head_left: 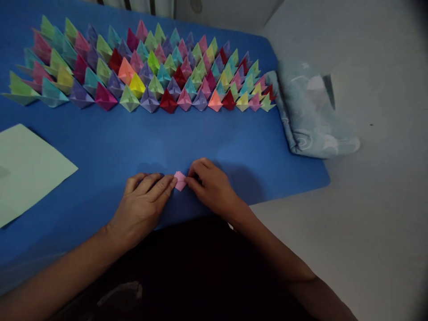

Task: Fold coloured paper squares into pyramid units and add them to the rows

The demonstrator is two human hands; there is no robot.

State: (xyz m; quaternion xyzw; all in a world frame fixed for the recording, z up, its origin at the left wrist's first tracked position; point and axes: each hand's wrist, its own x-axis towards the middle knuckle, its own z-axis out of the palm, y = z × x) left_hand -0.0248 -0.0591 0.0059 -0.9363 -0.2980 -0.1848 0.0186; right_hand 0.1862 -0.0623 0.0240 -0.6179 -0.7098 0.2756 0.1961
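Observation:
A small piece of pink folded paper (179, 181) lies between my two hands near the front edge of the blue table. It has a pointed lower end and a crease across it. My left hand (145, 191) rests palm down, its fingers pressed together with the tips holding the paper's left side. From the right, my right hand (211, 183) is closed in a pinch at the paper's right corner. Part of each side of the paper is hidden under the fingertips.
Rows of many-coloured origami boats (167, 102) stand across the far side of the blue table (133, 133). At left lies a large pale green paper sheet (30, 174). A folded grey-blue patterned cloth (310, 120) sits over the table's right edge, beside the wall.

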